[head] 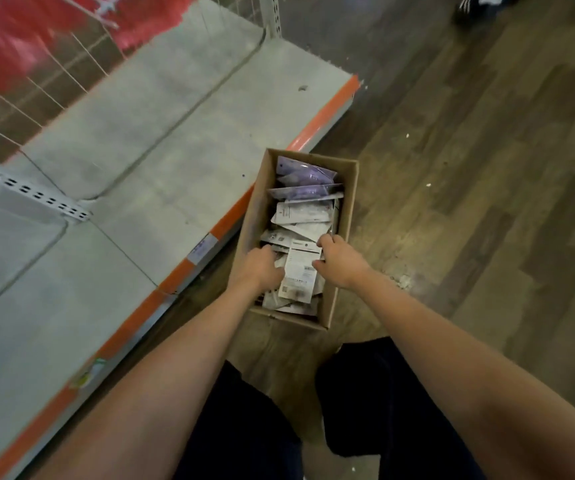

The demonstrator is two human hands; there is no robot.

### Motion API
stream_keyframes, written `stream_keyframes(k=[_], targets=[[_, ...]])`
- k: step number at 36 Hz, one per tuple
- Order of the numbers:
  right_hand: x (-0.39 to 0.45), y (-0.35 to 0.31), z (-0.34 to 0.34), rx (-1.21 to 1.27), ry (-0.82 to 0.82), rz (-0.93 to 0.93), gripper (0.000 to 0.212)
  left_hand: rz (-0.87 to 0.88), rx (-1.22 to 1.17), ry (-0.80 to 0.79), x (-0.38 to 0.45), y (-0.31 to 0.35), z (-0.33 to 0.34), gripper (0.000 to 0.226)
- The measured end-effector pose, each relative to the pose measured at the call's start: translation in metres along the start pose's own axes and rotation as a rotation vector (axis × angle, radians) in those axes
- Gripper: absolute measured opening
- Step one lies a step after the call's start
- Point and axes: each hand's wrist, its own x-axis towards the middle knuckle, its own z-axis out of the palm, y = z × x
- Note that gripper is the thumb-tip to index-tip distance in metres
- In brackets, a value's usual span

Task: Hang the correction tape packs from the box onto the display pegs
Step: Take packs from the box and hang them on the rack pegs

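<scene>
Many correction tape packs (pixel 301 216) lay loose in box (pixel 343 233) on floor. Left hand (pixel 260 268) & right hand (pixel 339 259) fingers pinched one pack (pixel 300 268); risk: neighbours snagging, spilling.

Brown cardboard box (pixel 256 216) — white and lilac packs (pixel 301 271); grey shelf (pixel 161 126) edged orange — wood-grain floor (pixel 487 168).
</scene>
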Motion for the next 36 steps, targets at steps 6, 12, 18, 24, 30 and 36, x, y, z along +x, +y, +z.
stream_keyframes(k=[6,12,18,24,30,36], targets=[[0.067,0.028,0.035,0.009,0.052,0.032,0.043,0.033,0.028,-0.001,0.074,-0.009,0.065,0.041],[0.116,0.027,0.043,-0.102,0.071,-0.017,0.046,0.055,-0.111,0.053,0.123,-0.026,0.116,0.048],[0.125,0.026,0.039,-0.152,0.093,-0.047,0.038,-0.068,-0.156,-0.042,0.126,-0.052,0.142,0.065],[0.12,0.027,0.043,-0.235,0.015,-0.075,0.039,-0.064,-0.25,0.013,0.125,-0.049,0.138,0.04],[0.118,0.027,0.041,-0.194,0.024,-0.104,0.04,-0.077,-0.5,0.075,0.13,-0.032,0.154,0.022],[0.115,0.035,0.041,-0.237,0.048,-0.052,0.044,-0.1,-0.992,0.114,0.133,-0.033,0.143,0.009]])
